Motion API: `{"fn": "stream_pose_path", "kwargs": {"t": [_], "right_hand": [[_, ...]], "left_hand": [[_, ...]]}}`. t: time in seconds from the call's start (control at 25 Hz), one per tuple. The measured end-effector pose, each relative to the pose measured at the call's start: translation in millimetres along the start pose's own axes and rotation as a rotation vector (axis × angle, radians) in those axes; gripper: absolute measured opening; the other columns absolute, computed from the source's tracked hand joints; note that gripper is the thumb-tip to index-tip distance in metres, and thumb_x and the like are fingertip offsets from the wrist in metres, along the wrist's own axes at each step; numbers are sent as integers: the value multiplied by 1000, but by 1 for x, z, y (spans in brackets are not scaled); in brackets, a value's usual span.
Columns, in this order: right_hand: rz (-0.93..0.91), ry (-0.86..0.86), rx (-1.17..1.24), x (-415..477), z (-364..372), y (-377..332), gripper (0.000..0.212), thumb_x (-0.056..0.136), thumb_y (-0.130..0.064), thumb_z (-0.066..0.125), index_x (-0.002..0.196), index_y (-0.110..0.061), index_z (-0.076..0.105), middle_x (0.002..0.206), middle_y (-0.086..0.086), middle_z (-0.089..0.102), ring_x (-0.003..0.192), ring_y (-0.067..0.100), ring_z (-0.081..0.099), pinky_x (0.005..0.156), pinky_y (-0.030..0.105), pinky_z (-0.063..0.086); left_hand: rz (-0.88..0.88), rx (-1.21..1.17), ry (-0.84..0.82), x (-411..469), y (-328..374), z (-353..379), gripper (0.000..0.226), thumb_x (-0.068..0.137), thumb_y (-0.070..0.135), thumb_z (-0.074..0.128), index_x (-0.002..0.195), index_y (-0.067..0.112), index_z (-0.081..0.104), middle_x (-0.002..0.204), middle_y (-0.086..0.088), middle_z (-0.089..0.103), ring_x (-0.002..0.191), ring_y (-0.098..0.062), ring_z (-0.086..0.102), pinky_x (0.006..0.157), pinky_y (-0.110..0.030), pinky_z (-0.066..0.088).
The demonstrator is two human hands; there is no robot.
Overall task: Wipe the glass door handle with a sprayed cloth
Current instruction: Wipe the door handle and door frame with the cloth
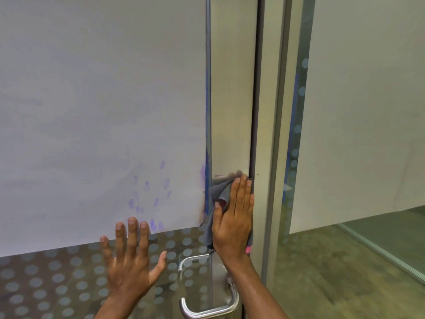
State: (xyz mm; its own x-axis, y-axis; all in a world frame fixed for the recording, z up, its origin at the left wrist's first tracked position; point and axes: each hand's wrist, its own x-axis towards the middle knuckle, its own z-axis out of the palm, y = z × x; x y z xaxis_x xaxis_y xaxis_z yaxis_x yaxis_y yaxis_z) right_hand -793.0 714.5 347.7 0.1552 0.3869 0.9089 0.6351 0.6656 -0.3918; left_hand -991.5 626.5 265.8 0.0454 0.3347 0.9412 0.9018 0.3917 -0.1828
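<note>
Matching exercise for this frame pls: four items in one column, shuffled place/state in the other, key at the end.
Things
1. left hand
2. right hand
3. cloth
4. door handle

Place or state
A. grey, pinned against the metal door stile
B. silver, lowest in the frame, nothing wiping it
C. fingers spread, in front of the dotted glass
D. laid flat on the cloth, fingers straight

Pairs: 1-C, 2-D, 3-A, 4-B
</note>
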Motion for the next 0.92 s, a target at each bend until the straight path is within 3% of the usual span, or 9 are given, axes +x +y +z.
{"fn": "stream_pose_path", "kwargs": {"t": [0.16, 0.24, 0.36, 0.44, 0.56, 0.68, 0.76, 0.84, 0.92], "right_hand": [[2, -49, -29, -4, -2, 1, 68, 97, -37, 35, 151, -9, 4, 158, 6, 11, 149, 12, 0, 122, 30, 3], [2, -122, -74, -22, -4, 6, 70, 97, -40, 33, 151, -10, 0, 161, 2, -2, 149, 12, -5, 122, 30, -1], [-5, -258, -260, -67, -10, 19, 70, 100, -48, 13, 150, -7, -12, 160, 5, -19, 148, 18, -16, 119, 33, -4], [-7, -367, -302, -97, -16, 29, 72, 100, -49, 18, 149, -9, -15, 161, 7, -12, 146, 18, -19, 117, 32, -7], [0, -496, -226, -126, -30, 35, 77, 96, -37, 43, 151, -9, -2, 159, 9, 8, 146, 13, -17, 116, 31, -11], [91, -440, -244, -137, -35, 19, 78, 97, -49, 33, 151, -8, -5, 156, 17, 19, 147, 19, -13, 117, 35, -1], [184, -383, -319, -136, -31, 6, 91, 92, -62, 31, 150, 0, -2, 151, 22, 26, 148, 31, -1, 116, 38, 5], [227, -398, -425, -128, -27, -2, 96, 88, -51, 51, 146, 7, 2, 153, 27, 20, 145, 41, 11, 115, 42, 7], [280, -486, -322, -128, -30, 0, 71, 97, -25, 37, 146, 8, -3, 154, 31, 14, 145, 41, 7, 116, 41, 3]], "left_hand": [[-2, -25, 6, 2, 1, -1, 86, 89, 60, 33, 153, 8, 10, 163, -13, 0, 150, -34, 1, 114, -64, 10], [-4, -37, 7, 1, 0, 0, 87, 89, 60, 35, 154, 8, 10, 163, -13, 0, 150, -34, 1, 114, -64, 9], [1, -47, 16, 0, 1, 1, 87, 89, 60, 35, 154, 8, 8, 163, -14, -1, 150, -35, 1, 114, -65, 10], [2, -49, 19, 1, 1, 0, 88, 88, 59, 37, 154, 8, 8, 163, -14, -2, 150, -35, 0, 115, -64, 8], [5, -60, 7, 1, 0, -3, 89, 88, 59, 39, 154, 8, 7, 163, -13, -4, 150, -34, -1, 115, -63, 6], [4, -70, 2, 0, 0, -4, 89, 88, 59, 40, 154, 8, 8, 163, -13, -4, 150, -34, -1, 115, -64, 7], [1, -70, 6, 1, 0, -4, 88, 89, 58, 39, 154, 7, 9, 163, -14, -2, 150, -34, 0, 115, -64, 7], [3, -64, 8, 1, 0, -4, 87, 89, 58, 38, 154, 7, 9, 163, -14, -2, 150, -34, 0, 115, -63, 7], [4, -64, 15, 1, 0, -3, 86, 90, 58, 37, 154, 7, 10, 163, -14, -2, 150, -34, 1, 116, -63, 7]]}}
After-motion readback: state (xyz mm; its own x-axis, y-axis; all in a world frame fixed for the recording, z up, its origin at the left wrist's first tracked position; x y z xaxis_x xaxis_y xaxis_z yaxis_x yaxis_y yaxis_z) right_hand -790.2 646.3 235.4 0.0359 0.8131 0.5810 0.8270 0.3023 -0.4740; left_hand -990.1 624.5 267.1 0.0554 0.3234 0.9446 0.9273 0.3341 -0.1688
